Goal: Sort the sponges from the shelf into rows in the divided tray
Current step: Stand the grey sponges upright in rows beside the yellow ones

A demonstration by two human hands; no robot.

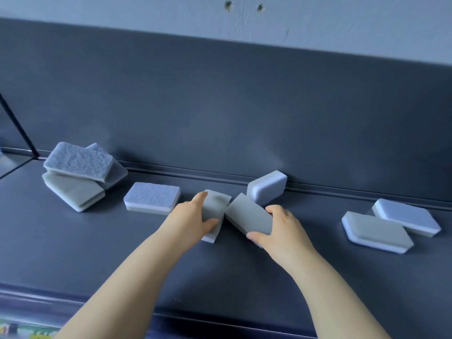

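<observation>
Grip, left: my left hand (195, 216) is clamped on a grey sponge (215, 206), thumb at its near edge, fingers over its far end.
Grip, right: my right hand (281, 228) is clamped on a second grey sponge (247, 214), thumb at the near end, fingers curled over the far side.
Held sponges: both sit grey side up, pale layer beneath; their inner corners touch between my hands, low on the shelf (244, 277).
Just behind: a leaning sponge (266, 188) is tipped up on edge against the back panel (244, 106), touching the far end of the one in my right hand.
Left of my hands: a flat sponge (151, 196) lies rough side up, just beside my left fingers.
Far left: a loose pile of sponges (78, 174), the top one rough side up, resting across the others.
Right: a pair of sponges (391, 226), well apart from my hands, the nearer one overlapping the farther one.
Above: a pale wall (318, 25) with two small holes.
</observation>
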